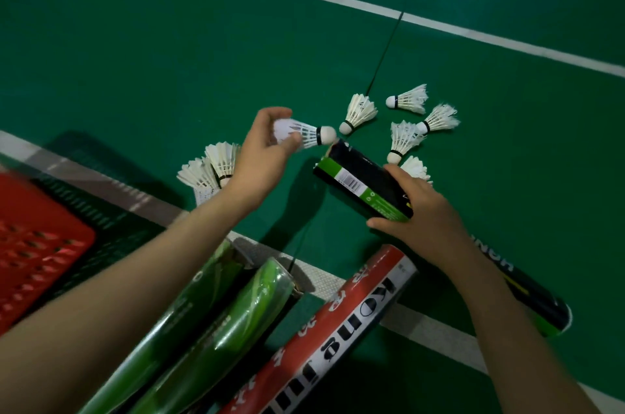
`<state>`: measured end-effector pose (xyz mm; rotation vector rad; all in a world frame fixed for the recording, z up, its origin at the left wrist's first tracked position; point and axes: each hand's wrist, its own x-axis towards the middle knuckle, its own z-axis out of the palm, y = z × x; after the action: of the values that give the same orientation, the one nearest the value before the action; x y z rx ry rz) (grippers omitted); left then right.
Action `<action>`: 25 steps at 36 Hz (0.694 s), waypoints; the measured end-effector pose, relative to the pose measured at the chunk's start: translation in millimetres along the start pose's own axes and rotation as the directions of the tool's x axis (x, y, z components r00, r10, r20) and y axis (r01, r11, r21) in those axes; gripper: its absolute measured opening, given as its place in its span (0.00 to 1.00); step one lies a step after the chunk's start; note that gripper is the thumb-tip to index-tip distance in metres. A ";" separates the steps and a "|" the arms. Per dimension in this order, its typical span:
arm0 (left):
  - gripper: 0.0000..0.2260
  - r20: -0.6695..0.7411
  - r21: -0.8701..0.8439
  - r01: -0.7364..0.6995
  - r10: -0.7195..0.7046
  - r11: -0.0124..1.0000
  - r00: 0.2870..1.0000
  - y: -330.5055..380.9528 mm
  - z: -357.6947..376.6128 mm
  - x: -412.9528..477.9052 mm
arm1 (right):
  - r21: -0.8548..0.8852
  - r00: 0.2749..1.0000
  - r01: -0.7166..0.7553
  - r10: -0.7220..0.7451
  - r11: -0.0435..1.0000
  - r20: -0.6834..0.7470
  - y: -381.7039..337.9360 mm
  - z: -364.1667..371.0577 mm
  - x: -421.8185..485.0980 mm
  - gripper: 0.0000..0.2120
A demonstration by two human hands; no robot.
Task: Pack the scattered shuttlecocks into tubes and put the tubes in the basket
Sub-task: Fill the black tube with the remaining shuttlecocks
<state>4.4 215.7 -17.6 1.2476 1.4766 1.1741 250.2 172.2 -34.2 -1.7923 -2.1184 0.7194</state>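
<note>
Pinching a shuttlecock (309,134) by the skirt at frame centre, the left hand (267,149) is holding its cork beside the mouth of the black tube (358,177); the right hand (419,214) is gripping that tube right of centre, so lining cork with bore is looking key

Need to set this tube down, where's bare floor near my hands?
Bare green floor lies between the far white line and the loose shuttlecocks, and right of them. Crowded near you: the lying tubes beside the red basket.

Shuttlecocks (360,112): at least eight, five of them toward 2 o'clock. Tubes (338,329): five, mostly toward 6 o'clock. Red basket (33,244): one, at 8 o'clock.
</note>
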 end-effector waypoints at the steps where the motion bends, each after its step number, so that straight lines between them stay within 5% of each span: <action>1: 0.10 0.039 -0.035 0.019 -0.018 0.999 0.999 3.1 -0.1 -7.9 | 0.016 1.000 0.011 -0.011 1.000 -0.009 -1.0 -1.1 -4.1 0.42; 11: 0.20 0.214 0.018 -0.065 0.060 0.998 0.975 14.5 9.4 -50.1 | 0.063 0.999 0.047 -0.047 0.997 -0.002 -7.6 -10.1 -30.9 0.42; 17: 0.17 0.119 0.027 -0.049 0.046 0.998 0.992 18.0 34.2 -53.6 | 0.071 1.000 0.025 -0.025 0.997 0.003 -4.7 -13.9 -41.9 0.41; 25: 0.29 0.493 0.131 0.062 -0.119 0.989 0.862 19.6 60.1 -55.1 | 0.023 0.999 -0.026 0.025 0.999 0.019 18.9 -12.8 -42.0 0.40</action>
<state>74.1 170.2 -8.3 1.4111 1.2002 0.6386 280.8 135.8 -29.1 -1.8106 -2.0938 0.7669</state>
